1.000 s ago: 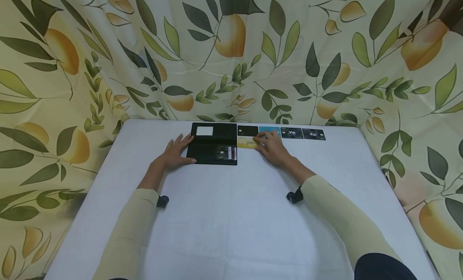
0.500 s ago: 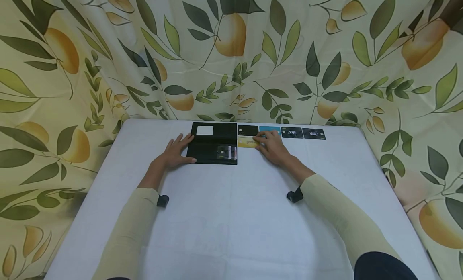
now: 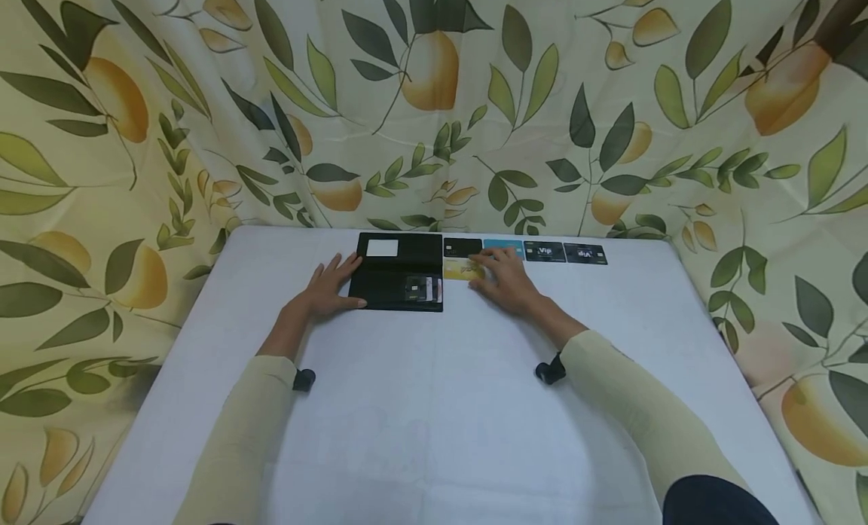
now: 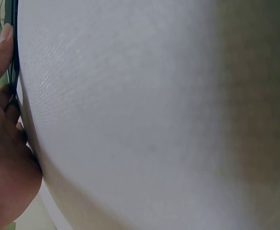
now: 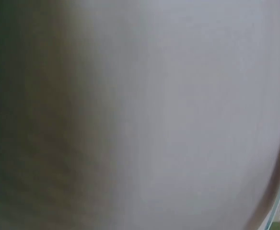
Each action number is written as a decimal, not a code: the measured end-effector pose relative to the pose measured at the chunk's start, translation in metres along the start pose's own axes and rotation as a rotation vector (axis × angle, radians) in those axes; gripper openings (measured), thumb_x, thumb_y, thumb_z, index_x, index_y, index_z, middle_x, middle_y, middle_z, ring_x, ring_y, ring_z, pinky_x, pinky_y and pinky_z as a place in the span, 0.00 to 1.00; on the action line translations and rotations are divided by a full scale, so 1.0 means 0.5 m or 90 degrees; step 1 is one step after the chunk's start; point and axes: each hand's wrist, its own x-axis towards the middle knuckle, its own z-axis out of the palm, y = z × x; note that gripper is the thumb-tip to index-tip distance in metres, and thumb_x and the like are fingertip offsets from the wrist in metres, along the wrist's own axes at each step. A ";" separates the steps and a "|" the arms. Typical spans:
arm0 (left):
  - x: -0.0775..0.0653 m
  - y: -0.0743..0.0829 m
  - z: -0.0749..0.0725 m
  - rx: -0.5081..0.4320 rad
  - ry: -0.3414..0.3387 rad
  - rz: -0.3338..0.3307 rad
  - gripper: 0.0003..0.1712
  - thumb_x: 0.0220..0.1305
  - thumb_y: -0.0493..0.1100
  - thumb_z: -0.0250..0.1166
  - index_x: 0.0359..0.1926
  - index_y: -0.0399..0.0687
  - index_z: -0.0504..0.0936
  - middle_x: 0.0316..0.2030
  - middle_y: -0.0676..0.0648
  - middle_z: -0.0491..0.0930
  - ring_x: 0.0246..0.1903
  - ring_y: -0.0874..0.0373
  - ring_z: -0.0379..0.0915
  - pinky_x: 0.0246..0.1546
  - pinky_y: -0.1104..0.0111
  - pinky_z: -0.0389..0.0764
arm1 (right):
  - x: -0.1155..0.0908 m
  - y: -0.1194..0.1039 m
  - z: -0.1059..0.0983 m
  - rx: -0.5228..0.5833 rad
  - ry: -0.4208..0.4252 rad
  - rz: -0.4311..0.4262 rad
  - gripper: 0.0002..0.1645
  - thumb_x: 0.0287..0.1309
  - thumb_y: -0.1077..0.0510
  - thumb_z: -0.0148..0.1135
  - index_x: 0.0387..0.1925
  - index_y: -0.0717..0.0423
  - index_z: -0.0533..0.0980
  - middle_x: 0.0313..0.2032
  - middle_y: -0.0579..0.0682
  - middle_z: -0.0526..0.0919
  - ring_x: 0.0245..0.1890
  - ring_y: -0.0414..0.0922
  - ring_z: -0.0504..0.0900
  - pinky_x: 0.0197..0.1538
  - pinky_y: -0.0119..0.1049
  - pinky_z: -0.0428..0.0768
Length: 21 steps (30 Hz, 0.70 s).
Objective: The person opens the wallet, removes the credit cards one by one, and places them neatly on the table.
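Observation:
An open black card wallet (image 3: 400, 264) lies flat near the table's far edge. A white card (image 3: 383, 248) shows in its upper panel, and several cards (image 3: 422, 288) sit in the lower one. My left hand (image 3: 325, 288) rests at the wallet's left side, fingers spread, thumb on the lower left corner. In the left wrist view the left hand (image 4: 10, 187) touches the dark wallet edge (image 4: 15, 38). Right of the wallet, my right hand (image 3: 507, 282) holds the right end of a yellow card (image 3: 458, 269) between thumb and fingers. The right wrist view hardly shows that hand.
Along the far edge lie a black card (image 3: 463, 247), a blue card (image 3: 503, 244) partly under the right hand, and two dark VIP cards (image 3: 545, 251). A white cloth covers the table (image 3: 420, 404). Behind it hangs a leaf-and-fruit patterned curtain (image 3: 434, 156).
My right thumb and fingers have shifted slightly left at the yellow card's end. The whole head view has moved a little. The left hand and wallet otherwise stay put.

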 end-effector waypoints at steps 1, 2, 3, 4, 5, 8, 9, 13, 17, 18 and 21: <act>0.000 -0.001 0.002 0.002 -0.002 -0.001 0.55 0.55 0.64 0.64 0.75 0.55 0.43 0.74 0.51 0.36 0.71 0.49 0.23 0.67 0.51 0.27 | -0.001 -0.005 0.002 0.005 0.001 -0.001 0.33 0.54 0.41 0.65 0.61 0.46 0.72 0.57 0.47 0.69 0.51 0.48 0.60 0.52 0.47 0.62; -0.001 -0.002 0.003 0.004 -0.004 -0.003 0.55 0.55 0.64 0.64 0.75 0.56 0.43 0.74 0.51 0.36 0.71 0.50 0.22 0.67 0.51 0.27 | -0.001 -0.009 0.006 0.004 -0.001 -0.003 0.34 0.53 0.41 0.65 0.61 0.45 0.72 0.57 0.46 0.69 0.51 0.47 0.60 0.51 0.46 0.62; -0.001 -0.002 0.004 0.004 -0.005 -0.006 0.55 0.55 0.64 0.64 0.75 0.56 0.43 0.74 0.51 0.36 0.71 0.50 0.22 0.67 0.51 0.26 | -0.002 -0.015 0.007 0.008 -0.002 -0.005 0.35 0.53 0.40 0.66 0.61 0.45 0.72 0.56 0.45 0.69 0.51 0.47 0.60 0.51 0.46 0.62; -0.002 -0.002 0.005 0.004 -0.005 -0.007 0.55 0.56 0.64 0.64 0.75 0.56 0.43 0.74 0.52 0.35 0.71 0.50 0.22 0.67 0.51 0.26 | -0.003 -0.020 0.008 0.015 -0.003 -0.007 0.35 0.52 0.40 0.66 0.61 0.45 0.72 0.56 0.45 0.69 0.51 0.46 0.60 0.51 0.46 0.62; -0.002 -0.001 0.005 0.001 -0.005 -0.008 0.55 0.56 0.64 0.64 0.75 0.56 0.43 0.74 0.52 0.35 0.71 0.50 0.22 0.67 0.51 0.26 | -0.003 -0.026 0.010 0.022 -0.003 -0.011 0.36 0.51 0.40 0.66 0.61 0.45 0.72 0.57 0.45 0.69 0.51 0.46 0.60 0.51 0.46 0.62; -0.002 0.000 0.005 -0.007 0.000 -0.006 0.55 0.56 0.62 0.64 0.75 0.55 0.43 0.74 0.51 0.35 0.71 0.50 0.22 0.67 0.51 0.26 | -0.001 -0.043 0.013 0.041 -0.004 -0.026 0.37 0.51 0.39 0.67 0.61 0.45 0.71 0.57 0.45 0.69 0.52 0.46 0.60 0.52 0.47 0.62; -0.002 0.000 0.005 -0.008 0.001 -0.004 0.55 0.56 0.62 0.65 0.75 0.54 0.43 0.74 0.50 0.36 0.71 0.49 0.22 0.67 0.51 0.26 | 0.001 -0.049 0.014 0.044 -0.004 -0.032 0.37 0.51 0.39 0.67 0.61 0.46 0.71 0.57 0.45 0.70 0.52 0.46 0.61 0.52 0.47 0.62; 0.000 -0.001 0.005 0.002 0.003 -0.006 0.55 0.56 0.62 0.64 0.75 0.54 0.42 0.74 0.50 0.36 0.71 0.49 0.22 0.67 0.51 0.26 | 0.011 -0.074 0.024 0.028 -0.014 -0.047 0.38 0.50 0.37 0.67 0.60 0.48 0.72 0.56 0.45 0.71 0.51 0.45 0.61 0.52 0.45 0.61; -0.003 0.001 0.002 0.003 0.003 -0.008 0.55 0.56 0.62 0.64 0.75 0.53 0.43 0.74 0.49 0.36 0.71 0.48 0.22 0.67 0.50 0.26 | 0.021 -0.100 0.038 0.006 -0.037 -0.043 0.39 0.49 0.33 0.66 0.60 0.47 0.73 0.56 0.45 0.72 0.50 0.44 0.61 0.51 0.42 0.63; -0.003 0.001 0.001 0.001 0.002 -0.009 0.55 0.56 0.62 0.65 0.75 0.53 0.43 0.74 0.49 0.36 0.71 0.48 0.22 0.67 0.50 0.26 | 0.024 -0.107 0.041 0.000 -0.042 -0.044 0.40 0.48 0.33 0.65 0.60 0.46 0.73 0.57 0.45 0.72 0.50 0.44 0.61 0.51 0.42 0.63; -0.003 0.003 -0.001 -0.006 0.004 -0.004 0.55 0.55 0.61 0.65 0.74 0.52 0.43 0.74 0.48 0.36 0.71 0.47 0.23 0.66 0.50 0.26 | 0.034 -0.126 0.048 -0.024 -0.048 -0.051 0.40 0.48 0.30 0.63 0.60 0.44 0.73 0.57 0.44 0.72 0.51 0.44 0.61 0.51 0.42 0.64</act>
